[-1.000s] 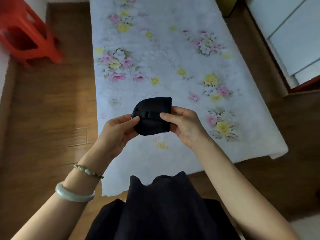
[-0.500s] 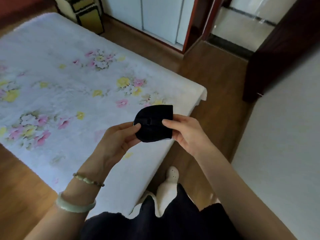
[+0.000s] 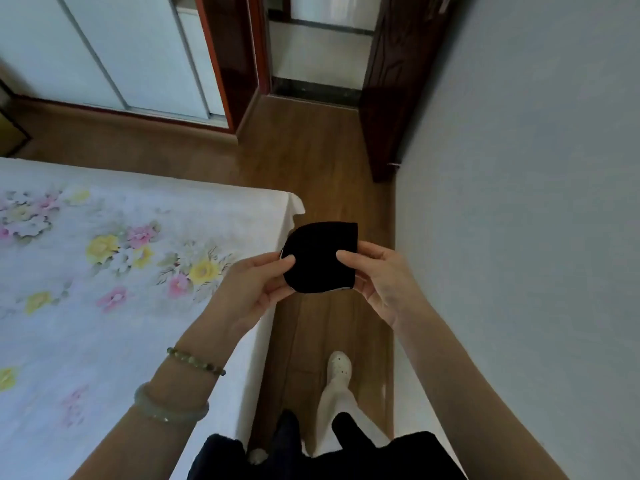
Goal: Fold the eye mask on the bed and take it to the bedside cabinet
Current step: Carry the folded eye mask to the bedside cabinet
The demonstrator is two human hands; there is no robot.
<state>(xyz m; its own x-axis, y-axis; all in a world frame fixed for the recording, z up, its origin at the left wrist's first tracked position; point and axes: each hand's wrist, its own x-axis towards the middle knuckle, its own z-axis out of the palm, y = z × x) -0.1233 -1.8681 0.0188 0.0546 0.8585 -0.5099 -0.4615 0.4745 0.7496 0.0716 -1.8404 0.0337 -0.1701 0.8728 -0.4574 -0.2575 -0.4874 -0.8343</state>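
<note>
I pinch the folded eye mask (image 3: pixel 320 258) with my left hand (image 3: pixel 249 289) and right hand (image 3: pixel 381 282), past the bed (image 3: pixel 104 271) corner, so it stays folded.

The folded black fabric eye mask (image 3: pixel 320 257) has come off the floral-sheeted bed (image 3: pixel 104 271), now over wooden floor (image 3: pixel 311 161) beside the bed's corner.

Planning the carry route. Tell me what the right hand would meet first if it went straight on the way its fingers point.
The right hand points left, across the eye mask it pinches. Straight on, it likely meets the left hand first, then the bed; depth is uncertain.
</note>
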